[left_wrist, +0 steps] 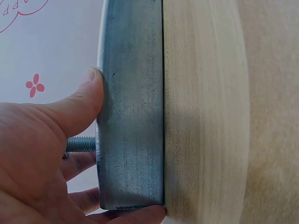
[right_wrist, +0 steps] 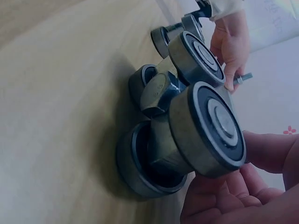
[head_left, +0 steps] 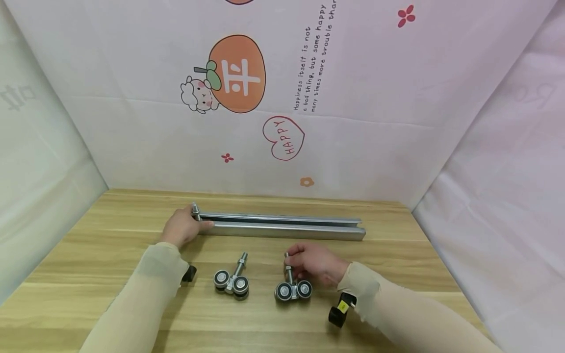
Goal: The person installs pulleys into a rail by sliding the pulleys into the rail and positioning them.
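At the back of the table lies a long metal channel track (head_left: 287, 230), its open slot facing up. My left hand (head_left: 181, 226) grips its left end. In the left wrist view the thumb presses on the edge of the track (left_wrist: 133, 107) and fingers curl round the end. Beside that hand a threaded bolt (head_left: 195, 209) stands up from the track; what it joins inside is hidden. My right hand (head_left: 320, 264) pinches the threaded stem of a roller trolley (head_left: 284, 291), whose wheels (right_wrist: 219, 126) fill the right wrist view. Left of it lies a second roller trolley (head_left: 240, 284).
The wooden table (head_left: 88, 274) is enclosed by a printed cloth at the back (head_left: 353, 157) and white cloth at both sides. A black device with a yellow label (head_left: 343, 307) hangs at the right wrist, another black piece (head_left: 189, 273) at the left.
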A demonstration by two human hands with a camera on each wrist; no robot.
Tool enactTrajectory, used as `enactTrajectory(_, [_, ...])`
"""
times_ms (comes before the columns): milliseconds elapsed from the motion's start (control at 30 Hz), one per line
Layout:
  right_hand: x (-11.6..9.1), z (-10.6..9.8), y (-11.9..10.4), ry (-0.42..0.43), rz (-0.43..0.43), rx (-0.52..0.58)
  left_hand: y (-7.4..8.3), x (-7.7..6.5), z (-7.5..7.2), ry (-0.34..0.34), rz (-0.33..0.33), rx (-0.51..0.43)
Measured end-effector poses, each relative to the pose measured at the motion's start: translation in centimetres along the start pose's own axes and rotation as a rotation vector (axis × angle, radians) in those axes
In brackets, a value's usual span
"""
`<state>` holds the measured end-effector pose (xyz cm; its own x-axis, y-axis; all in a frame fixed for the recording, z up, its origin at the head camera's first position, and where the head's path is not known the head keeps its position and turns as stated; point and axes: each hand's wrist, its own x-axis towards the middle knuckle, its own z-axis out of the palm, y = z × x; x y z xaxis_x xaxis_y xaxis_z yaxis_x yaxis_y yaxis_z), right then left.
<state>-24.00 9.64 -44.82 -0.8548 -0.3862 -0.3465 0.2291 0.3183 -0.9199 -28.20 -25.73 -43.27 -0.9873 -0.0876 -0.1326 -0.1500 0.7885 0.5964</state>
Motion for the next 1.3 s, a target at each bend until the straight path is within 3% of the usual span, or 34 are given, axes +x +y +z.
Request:
enactTrajectory(500, [-0.3, -1.3, -1.1, 0.059, -0.06, -0.122, -0.1, 0.1, 0.0, -0.002, -0.004, -0.015])
enactTrajectory(833, [-1.0, -1.4, -1.8, 0.087, -0.153, -0.234, 0.0, -0.1, 0.0, -0.009, -0.009, -0.011])
enactTrajectory(1300, [-2.2, -1.4, -2.3, 0.221, -0.268, -0.452, 0.2, -0.4, -0.2, -0.018, -0.013, -0.018])
